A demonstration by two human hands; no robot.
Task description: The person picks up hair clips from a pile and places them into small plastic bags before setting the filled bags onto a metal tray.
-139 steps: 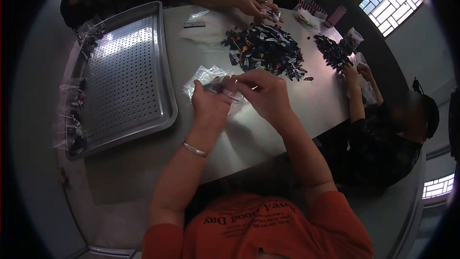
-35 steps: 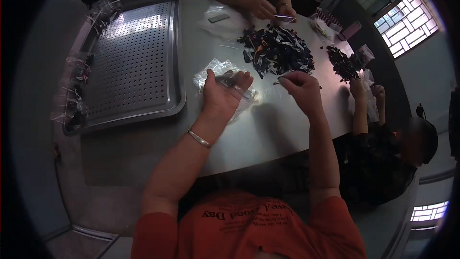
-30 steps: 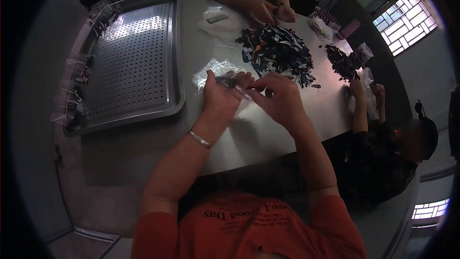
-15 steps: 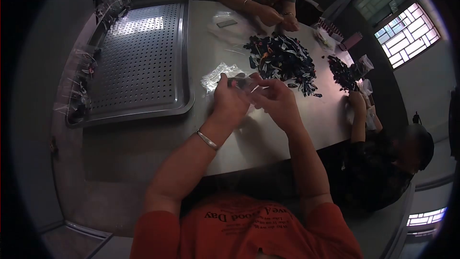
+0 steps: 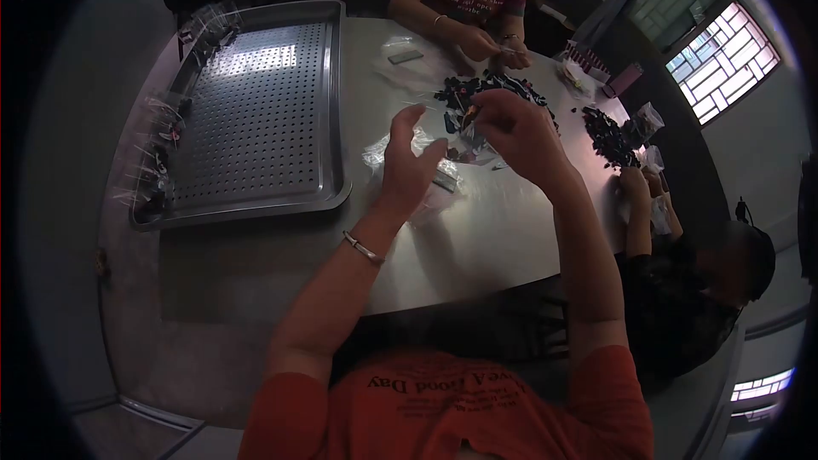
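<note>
Above the stack of clear plastic bags (image 5: 375, 153), my left hand (image 5: 409, 162) is open, its thumb and fingers apart with nothing between them. My right hand (image 5: 524, 136) is closed, fingers curled toward the thumb over the near side of a pile of small black pieces (image 5: 460, 89). I cannot tell what its fingertips hold. Between my hands, some clear plastic with small dark pieces (image 5: 464, 153) shows low near the table. My right hand and forearm hide part of the pile.
A large perforated metal tray (image 5: 256, 119) takes up the table's left side, filled bags (image 5: 158, 158) along its far-left rim. A person (image 5: 464, 34) works across the table. Another person's hands (image 5: 635, 183) are at a second black pile (image 5: 607, 136) on the right.
My hands have come apart; the clear bag with dark pieces has left my left hand, which has opened. My right hand has moved up and right over the pile.
</note>
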